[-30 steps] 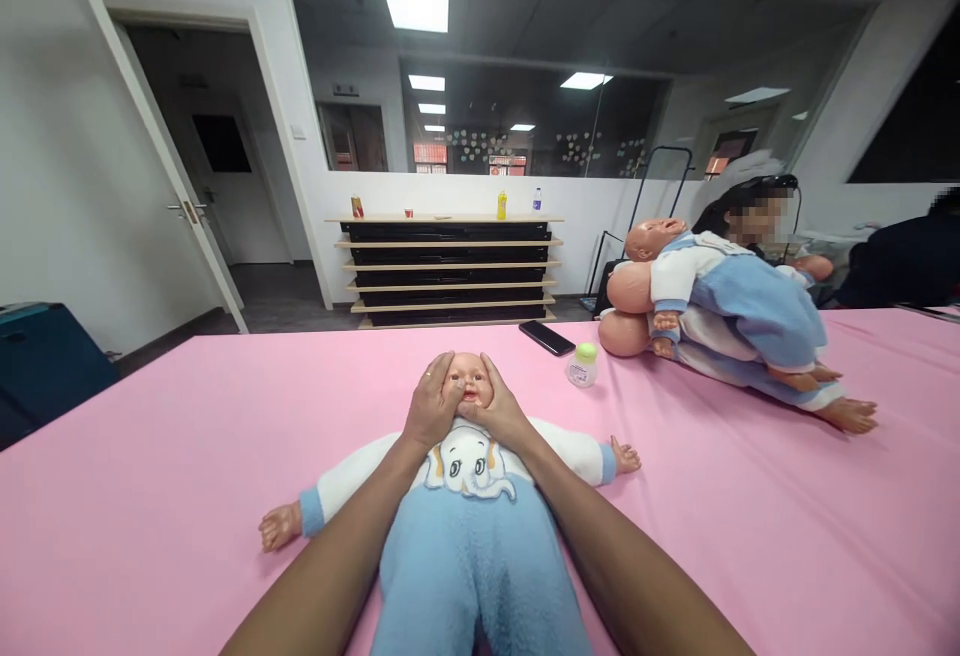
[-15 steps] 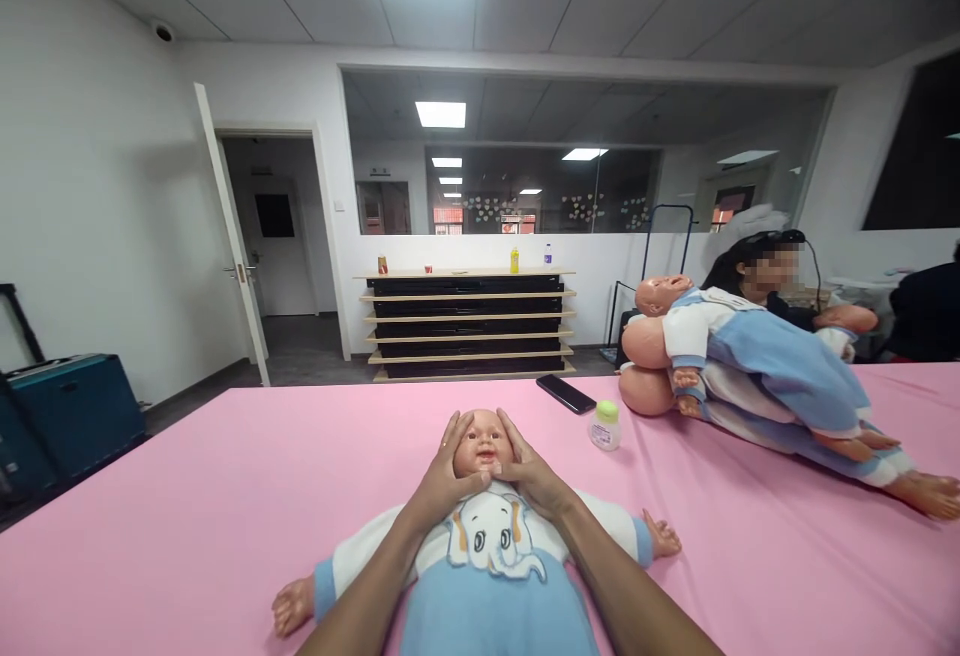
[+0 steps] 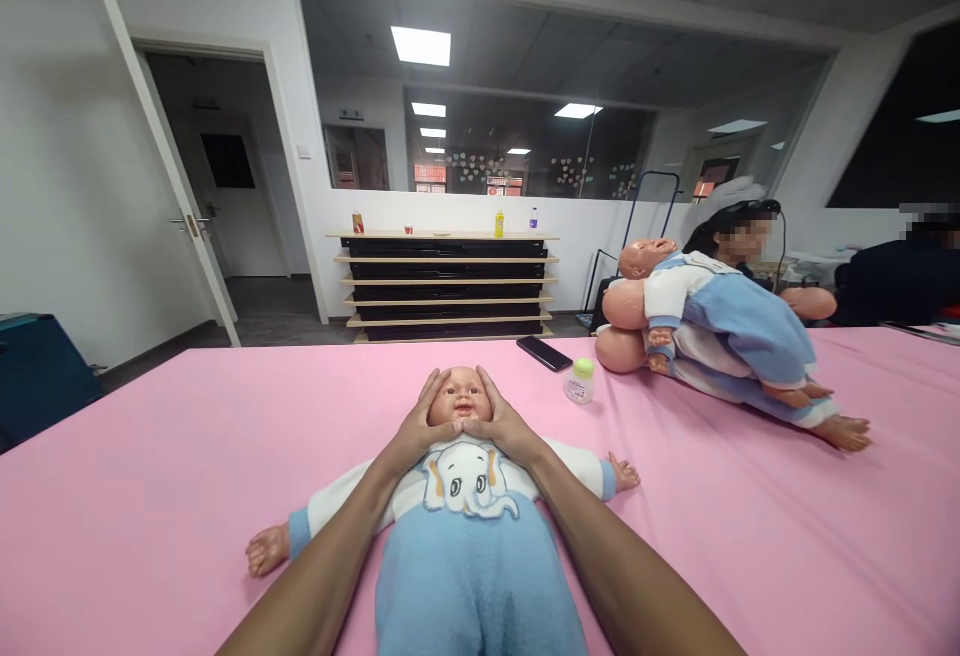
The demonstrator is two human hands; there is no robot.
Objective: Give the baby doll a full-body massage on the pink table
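A baby doll in a white and blue outfit with an elephant face on its chest lies on its back, arms spread wide. My left hand cups the side of the doll's head on the left. On the opposite side, my right hand holds the head in the same way. The fingers of both hands stretch up along the cheeks and temples, while the thumbs meet at the chin. The doll's face shows between my palms.
Beyond the doll on the pink tabletop are a black phone and a small jar with a green lid. Several stacked dolls lie at the right, with a person behind them. Against the back wall stands a low shelf unit.
My view has tilted downward and shifted slightly, so the scene sits higher and more of the doll's legs shows. Both hands stay around the doll's head, thumbs still at its chin.
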